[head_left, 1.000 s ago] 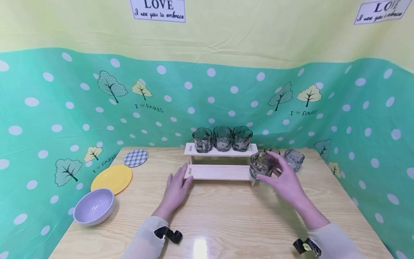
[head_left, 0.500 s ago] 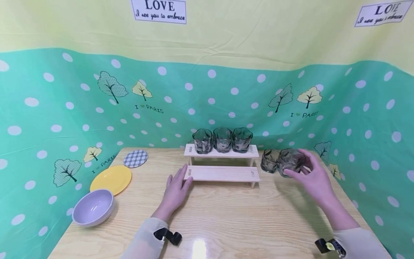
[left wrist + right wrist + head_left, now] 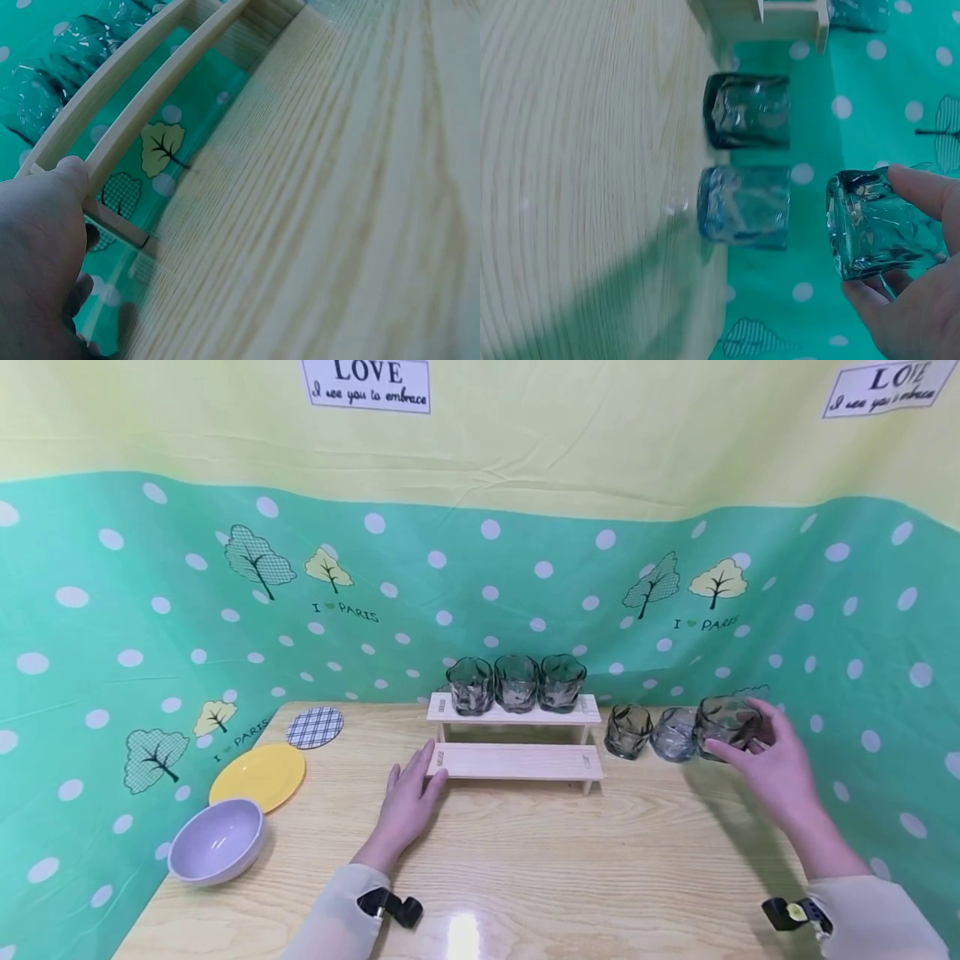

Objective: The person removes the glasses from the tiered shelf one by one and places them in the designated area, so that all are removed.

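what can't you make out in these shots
- Head view: whether the held glass touches the table; the right hand covers its near side.
- Right wrist view: the rack is cut off by the top edge.
- Left wrist view: the left hand is cut by the frame edge, most fingers out of sight; the three glasses on the rack are blurred.
- Head view: the small print on the rack labels is too small to read.

The light wooden desk [image 3: 525, 868] carries a two-step wooden rack [image 3: 514, 743] at far centre. At left lie a checked coaster [image 3: 315, 727], a yellow plate [image 3: 258, 774] and a lilac bowl [image 3: 217, 841]. Right of the rack stand a dark glass [image 3: 627, 731] and a bluish glass [image 3: 672, 734], just beside each other.
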A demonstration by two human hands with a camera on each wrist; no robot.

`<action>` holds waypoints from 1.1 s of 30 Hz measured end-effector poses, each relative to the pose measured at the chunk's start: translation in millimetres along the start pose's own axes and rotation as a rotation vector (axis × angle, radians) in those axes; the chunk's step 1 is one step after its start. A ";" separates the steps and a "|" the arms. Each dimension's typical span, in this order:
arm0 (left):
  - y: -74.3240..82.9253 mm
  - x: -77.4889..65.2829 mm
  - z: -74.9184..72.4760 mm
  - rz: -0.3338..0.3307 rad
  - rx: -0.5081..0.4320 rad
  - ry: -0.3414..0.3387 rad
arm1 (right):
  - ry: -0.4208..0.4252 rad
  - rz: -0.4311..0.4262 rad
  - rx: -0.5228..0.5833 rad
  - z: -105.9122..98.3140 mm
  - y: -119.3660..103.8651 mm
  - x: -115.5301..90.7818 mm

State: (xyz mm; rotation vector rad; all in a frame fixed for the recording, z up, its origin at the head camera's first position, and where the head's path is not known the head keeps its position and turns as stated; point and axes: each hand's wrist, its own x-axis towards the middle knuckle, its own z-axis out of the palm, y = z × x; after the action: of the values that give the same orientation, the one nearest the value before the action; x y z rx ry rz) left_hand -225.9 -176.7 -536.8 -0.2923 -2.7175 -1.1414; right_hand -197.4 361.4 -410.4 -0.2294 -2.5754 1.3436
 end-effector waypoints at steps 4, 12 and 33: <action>-0.2 0.4 -0.2 -0.001 0.000 0.001 | 0.018 0.036 -0.021 -7.8 7.8 7.3; -0.9 0.2 -0.5 -0.007 -0.001 -0.004 | 0.046 0.064 -0.060 -13.3 19.9 17.8; 2.4 -0.6 -1.7 -0.007 -0.001 -0.005 | 0.075 0.095 -0.080 -7.5 54.4 43.2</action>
State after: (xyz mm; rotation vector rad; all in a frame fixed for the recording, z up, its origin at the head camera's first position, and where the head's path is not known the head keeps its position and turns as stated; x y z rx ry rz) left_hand -224.6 -176.3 -534.2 -0.2867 -2.7241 -1.1458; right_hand -235.2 408.7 -445.5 -0.4133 -2.5873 1.2387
